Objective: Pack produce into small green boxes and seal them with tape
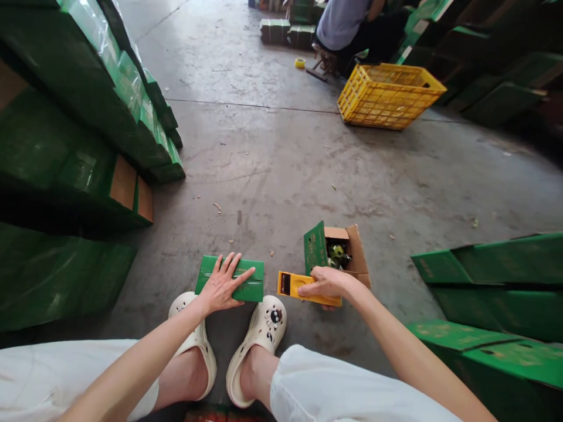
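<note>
My left hand (223, 287) lies with spread fingers on top of a green carton (253, 274), which sits on the floor in front of my shoes. A strip of clear tape seems to run along the carton's top seam. In my right hand (328, 282) is a flat yellow tool (315, 296) with a dark panel at its left end; its exact kind is unclear. Just beyond that hand stands an open carton (359, 252) with its flaps up. Round green items (336, 253), apparently in clear wrapping, show inside it.
Stacks of green cartons rise at left (88, 176) and right (492, 293). Farther off are a yellow plastic crate (391, 97), a yellow tape roll (299, 63) and a seated person (345, 26). Cream clogs (257, 334) are close behind the green carton.
</note>
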Tool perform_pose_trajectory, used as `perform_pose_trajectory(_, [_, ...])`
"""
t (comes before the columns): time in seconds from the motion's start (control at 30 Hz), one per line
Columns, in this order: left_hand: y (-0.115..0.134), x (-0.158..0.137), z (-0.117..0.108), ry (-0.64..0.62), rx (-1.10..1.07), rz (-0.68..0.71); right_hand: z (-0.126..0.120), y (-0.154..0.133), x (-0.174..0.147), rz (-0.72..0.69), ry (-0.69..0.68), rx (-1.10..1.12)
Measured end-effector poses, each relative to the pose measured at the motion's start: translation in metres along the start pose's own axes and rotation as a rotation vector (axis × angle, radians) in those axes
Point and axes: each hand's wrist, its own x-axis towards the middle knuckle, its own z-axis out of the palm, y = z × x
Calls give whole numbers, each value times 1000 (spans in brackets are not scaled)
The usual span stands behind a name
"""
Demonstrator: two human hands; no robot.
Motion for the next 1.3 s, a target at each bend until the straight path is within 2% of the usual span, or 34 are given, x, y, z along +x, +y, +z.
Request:
perform_pose_trajectory(0.1, [4,-1,-7,-47,36,74,4,-1,4,1,-68,-20])
perform_pose_trajectory(0.2, [21,4,-5,-66,38,93,9,-4,6,-16,-86,9])
perform_pose_trajectory(0.27, [37,13,2,-46,22,67,12,-5,7,-18,-68,26])
perform_pose_trajectory(0.4, [60,34,16,28,-2,-91,13,-1,3,-25,-50,58])
perform_pose_trajectory(0.53, [57,39,17,29,-58,-55,2,1,-24,-27,-45,10])
perform_pose_trajectory(0.73, [51,33,16,38,-77,-40,-12,-16,-82,-52,87,-250])
perform_pose_trajectory(0.83, [53,33,16,40,-87,-34,-18,-11,-90,-9,116,-281])
perform_pose_trajectory(0.93, [53,34,16,37,-88,-29,-15,-1,-74,55,104,-288])
perform_pose_trajectory(1.03, [53,33,16,37,-72,-34,-2,-7,-39,110,100,-306])
perform_pose_trajectory(1.13, [52,33,16,41,-67,-29,19,-36,2,93,94,-307])
perform_pose_trajectory(1.2, [54,34,16,45,-67,-30,34,-63,26,30,107,-299])
perform_pose_trajectory(1.3, [57,36,17,56,-59,-48,50,-93,50,-13,136,-285])
